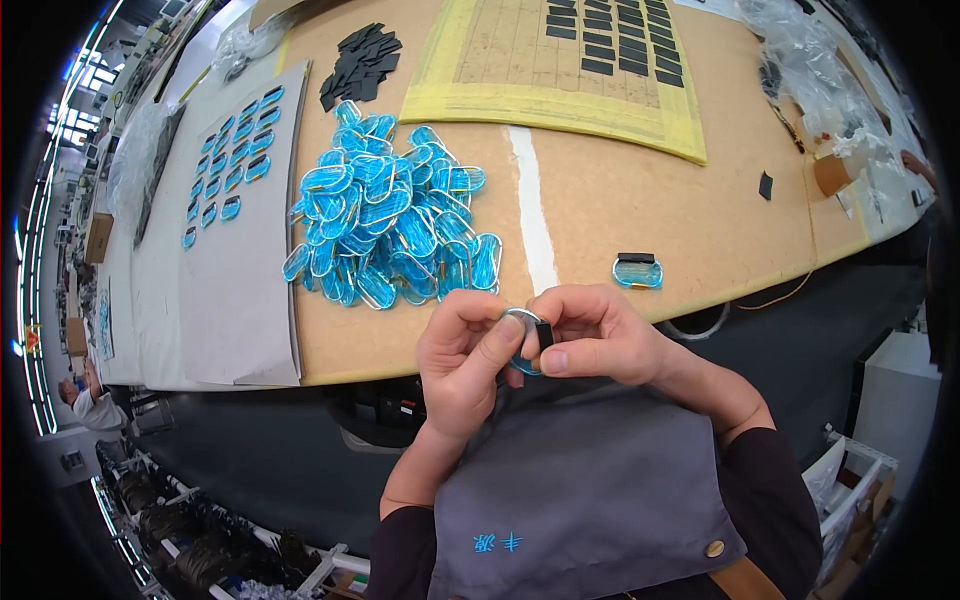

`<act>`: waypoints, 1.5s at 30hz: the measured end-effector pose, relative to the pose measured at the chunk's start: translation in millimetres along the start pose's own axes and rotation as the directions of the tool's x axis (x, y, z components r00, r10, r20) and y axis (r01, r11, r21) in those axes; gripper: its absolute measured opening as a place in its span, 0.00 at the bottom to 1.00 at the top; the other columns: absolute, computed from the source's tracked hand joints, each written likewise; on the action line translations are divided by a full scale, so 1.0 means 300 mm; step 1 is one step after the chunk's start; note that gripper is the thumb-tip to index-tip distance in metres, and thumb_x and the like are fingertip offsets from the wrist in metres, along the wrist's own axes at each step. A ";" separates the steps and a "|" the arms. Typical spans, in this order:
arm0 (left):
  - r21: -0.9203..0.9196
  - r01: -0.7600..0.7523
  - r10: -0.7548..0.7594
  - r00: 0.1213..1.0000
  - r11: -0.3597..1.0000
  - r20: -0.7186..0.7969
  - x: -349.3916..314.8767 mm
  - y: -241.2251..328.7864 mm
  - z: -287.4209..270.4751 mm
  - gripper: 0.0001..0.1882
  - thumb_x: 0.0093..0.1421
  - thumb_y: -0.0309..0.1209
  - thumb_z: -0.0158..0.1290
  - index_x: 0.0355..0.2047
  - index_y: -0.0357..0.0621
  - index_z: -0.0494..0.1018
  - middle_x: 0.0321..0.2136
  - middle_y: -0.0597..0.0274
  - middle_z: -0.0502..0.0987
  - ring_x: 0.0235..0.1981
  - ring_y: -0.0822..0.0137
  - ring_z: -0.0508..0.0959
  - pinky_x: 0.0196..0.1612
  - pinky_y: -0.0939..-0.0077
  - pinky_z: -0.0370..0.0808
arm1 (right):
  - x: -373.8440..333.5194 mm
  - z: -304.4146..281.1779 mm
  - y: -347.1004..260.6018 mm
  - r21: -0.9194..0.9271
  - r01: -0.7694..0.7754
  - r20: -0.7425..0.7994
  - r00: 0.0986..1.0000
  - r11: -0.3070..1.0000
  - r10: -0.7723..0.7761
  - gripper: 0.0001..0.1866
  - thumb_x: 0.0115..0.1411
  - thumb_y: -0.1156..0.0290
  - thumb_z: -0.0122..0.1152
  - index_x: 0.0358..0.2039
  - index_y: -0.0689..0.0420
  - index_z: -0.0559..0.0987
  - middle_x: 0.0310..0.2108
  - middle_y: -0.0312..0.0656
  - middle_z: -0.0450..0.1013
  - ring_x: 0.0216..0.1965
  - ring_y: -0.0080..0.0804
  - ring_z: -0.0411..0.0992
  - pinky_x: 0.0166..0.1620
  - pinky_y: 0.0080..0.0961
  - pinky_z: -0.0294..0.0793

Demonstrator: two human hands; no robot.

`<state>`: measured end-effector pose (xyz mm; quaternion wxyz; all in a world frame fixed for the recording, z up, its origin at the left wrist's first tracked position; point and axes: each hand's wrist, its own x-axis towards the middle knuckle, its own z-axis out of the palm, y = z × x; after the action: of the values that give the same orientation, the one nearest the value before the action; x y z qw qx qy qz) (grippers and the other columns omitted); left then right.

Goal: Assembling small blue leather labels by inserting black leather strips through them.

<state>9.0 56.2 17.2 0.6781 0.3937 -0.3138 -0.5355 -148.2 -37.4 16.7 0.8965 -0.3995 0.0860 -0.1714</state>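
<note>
Just past the table's near edge, my left hand (462,350) pinches an oval metal ring (527,366) with blue film between thumb and fingers. A small black strip (545,336) sits at the ring's right side, gripped by the thumb and fingers of my right hand (608,338). Fingers cover much of the ring, so I cannot tell how far the strip wraps around it. A similar blue ring (638,273) with a black strip along its far side lies on the table beyond my right hand. Ahead and to the left is a large heap of blue-filmed rings (385,215).
At left, a grey board (240,310) bears rows of rings with black strips. Loose black strips (362,65) lie behind the heap. A yellow-edged board (560,125) at the back carries rows of black pieces. Clear plastic bags (815,75) lie far right. A person (97,408) is far left.
</note>
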 end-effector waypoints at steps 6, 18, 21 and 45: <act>0.121 0.046 -0.042 0.999 0.992 -0.033 0.001 0.000 0.012 0.03 0.65 0.23 0.48 0.37 0.37 0.68 0.23 0.60 0.75 0.17 0.78 0.70 0.19 0.87 0.66 | -0.004 -0.034 0.031 0.073 -0.014 -0.004 1.000 0.997 0.014 0.08 0.64 0.74 0.54 0.41 0.63 0.77 0.36 0.38 0.75 0.39 0.24 0.73 0.44 0.19 0.71; 0.722 -0.361 0.485 0.873 0.590 0.040 -0.002 -0.060 -0.015 0.04 0.64 0.21 0.51 0.39 0.37 0.69 0.26 0.63 0.76 0.24 0.79 0.75 0.22 0.90 0.68 | -0.001 0.059 0.011 -0.830 0.063 -0.193 0.900 0.554 -0.391 0.07 0.61 0.72 0.61 0.35 0.63 0.79 0.29 0.32 0.75 0.29 0.16 0.69 0.34 0.16 0.69; 0.495 -0.232 0.342 0.929 0.837 -0.142 -0.005 -0.044 0.024 0.03 0.64 0.22 0.50 0.38 0.37 0.69 0.26 0.63 0.76 0.24 0.79 0.74 0.21 0.90 0.67 | -0.003 0.055 0.001 -0.884 0.093 -0.129 0.893 0.458 -0.430 0.06 0.62 0.73 0.60 0.36 0.63 0.78 0.29 0.32 0.74 0.31 0.15 0.69 0.35 0.17 0.70; 0.158 -0.009 0.016 0.999 0.987 -0.043 0.014 0.006 -0.007 0.05 0.64 0.25 0.52 0.38 0.38 0.69 0.25 0.67 0.74 0.20 0.84 0.69 0.18 0.91 0.64 | 0.014 -0.010 -0.089 -0.811 0.066 0.014 0.996 0.582 -0.093 0.14 0.58 0.68 0.63 0.21 0.61 0.72 0.16 0.37 0.66 0.18 0.21 0.63 0.22 0.22 0.62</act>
<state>12.4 52.7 17.7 0.6547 0.4559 -0.3427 -0.4960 -151.6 -57.7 34.3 0.6064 -0.7646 0.1498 -0.1590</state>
